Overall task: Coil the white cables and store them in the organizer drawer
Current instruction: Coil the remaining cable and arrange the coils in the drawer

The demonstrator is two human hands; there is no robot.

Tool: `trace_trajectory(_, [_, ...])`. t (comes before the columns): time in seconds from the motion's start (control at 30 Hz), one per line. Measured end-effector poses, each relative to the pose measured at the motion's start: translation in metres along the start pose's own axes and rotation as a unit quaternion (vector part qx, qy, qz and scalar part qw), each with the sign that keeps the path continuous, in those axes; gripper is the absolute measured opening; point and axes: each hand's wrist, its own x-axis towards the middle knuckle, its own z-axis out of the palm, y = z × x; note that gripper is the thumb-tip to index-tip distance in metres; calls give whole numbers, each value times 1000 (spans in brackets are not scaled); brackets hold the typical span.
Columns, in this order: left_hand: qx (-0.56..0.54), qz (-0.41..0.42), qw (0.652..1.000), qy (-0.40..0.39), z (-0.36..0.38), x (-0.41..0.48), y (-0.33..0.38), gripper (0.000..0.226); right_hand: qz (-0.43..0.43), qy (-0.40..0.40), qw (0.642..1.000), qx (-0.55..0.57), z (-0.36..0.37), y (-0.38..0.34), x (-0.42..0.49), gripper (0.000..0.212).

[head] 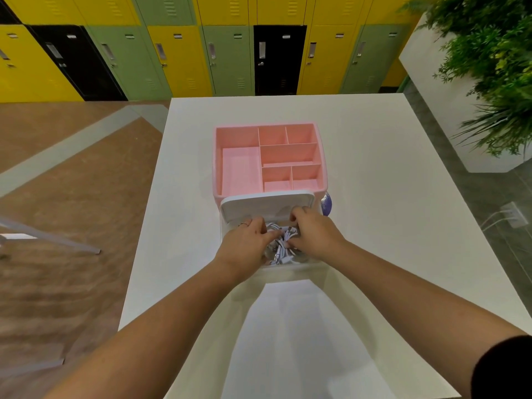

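Note:
A pink organizer (239, 165) with several top compartments stands on the white table (374, 197). Its clear drawer (290, 266) is pulled out toward me below a white front rim (267, 201). A tangle of white cables (283, 243) lies inside the drawer. My left hand (247, 243) reaches into the drawer from the left, fingers curled on the cables. My right hand (313, 234) comes in from the right with its fingertips closed on the same bundle. Both hands hide part of the cables.
A purple object (326, 204) peeks out beside the organizer's right front corner. Yellow, green and black lockers (230, 47) line the far wall. A planter with green plants (495, 67) stands at right. A metal leg (57, 239) crosses the floor at left.

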Motion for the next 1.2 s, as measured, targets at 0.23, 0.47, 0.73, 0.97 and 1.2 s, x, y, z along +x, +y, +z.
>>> trace_trajectory(0.23, [-19,-3,1000,-13,-1,3,-1,66,1,-15,998,65,-31,23,-12,39])
trace_trajectory(0.47, [-66,-8,998,19,-10,-5,-2,54,0,73,994,80,-43,33,-26,19])
trace_trajectory(0.73, [-173,-150,949,215,-41,-20,-45,28,6,125,983,135,-53,22,-3,27])
trace_trajectory(0.97, [-139,-179,968,109,-34,-28,-68,30,14,91,991,100,-47,14,6,28])
trace_trajectory(1.2, [-141,-161,968,128,-25,-37,-65,19,4,95,982,164,-43,13,-10,16])
